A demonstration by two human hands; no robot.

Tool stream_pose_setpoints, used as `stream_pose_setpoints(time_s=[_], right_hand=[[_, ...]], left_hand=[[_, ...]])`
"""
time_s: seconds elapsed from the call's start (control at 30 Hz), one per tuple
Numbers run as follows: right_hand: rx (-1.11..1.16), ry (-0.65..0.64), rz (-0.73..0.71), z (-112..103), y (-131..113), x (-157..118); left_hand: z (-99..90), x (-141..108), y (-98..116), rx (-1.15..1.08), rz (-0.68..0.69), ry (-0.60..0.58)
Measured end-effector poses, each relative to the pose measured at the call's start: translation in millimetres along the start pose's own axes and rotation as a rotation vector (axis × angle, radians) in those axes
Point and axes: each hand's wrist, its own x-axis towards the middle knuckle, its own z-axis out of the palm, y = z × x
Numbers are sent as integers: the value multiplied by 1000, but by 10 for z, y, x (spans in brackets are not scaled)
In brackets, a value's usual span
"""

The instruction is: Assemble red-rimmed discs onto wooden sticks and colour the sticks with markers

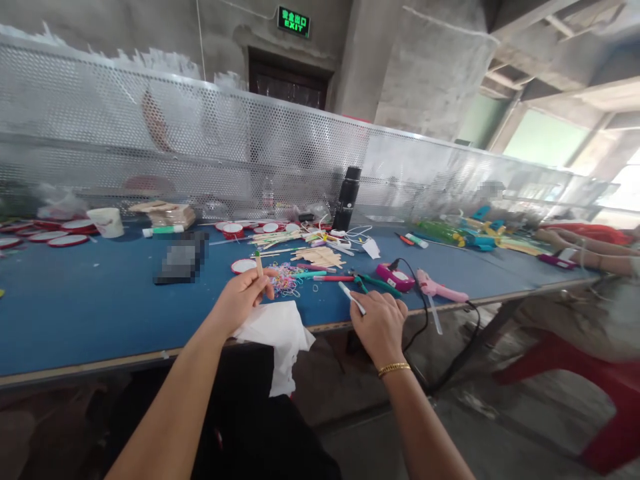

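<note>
Between the fingers of my left hand (pixel 245 297) a small wooden stick (pixel 259 265) stands upright, with a green tip. A white tissue (pixel 280 327) hangs over the table edge just below that hand. My right hand (pixel 380 322) is closed on a white pen (pixel 352 297) near the front edge. Colourful rubber bands (pixel 286 279) lie in a heap beside my left hand. Behind them is a pile of wooden sticks (pixel 319 256). Green-handled pliers (pixel 377 284) and a red pen (pixel 333 279) lie just beyond my right hand.
A purple device (pixel 395 277) and a pink glue gun (pixel 443 288) with cables lie at the right. A black bottle (pixel 347 199) stands by the perforated metal screen (pixel 295 147). A paper cup (pixel 106 222) and red-rimmed discs (pixel 69 240) are left. Another person's arm (pixel 595 252) rests far right.
</note>
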Motion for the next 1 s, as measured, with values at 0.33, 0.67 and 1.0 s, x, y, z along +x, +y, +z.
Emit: stream_pose_setpoints(time_s=[0.33,0.67,1.0], right_hand=[[-159,-99,97,-5,40,180],[-204,-132,151,-7,34,287],[-207,-222,-174,163,-198,670]], left_hand=[[12,-7,21,48,5,13],[-4,-6,3,80,9,-6],[10,8,-45,26,-4,-7]])
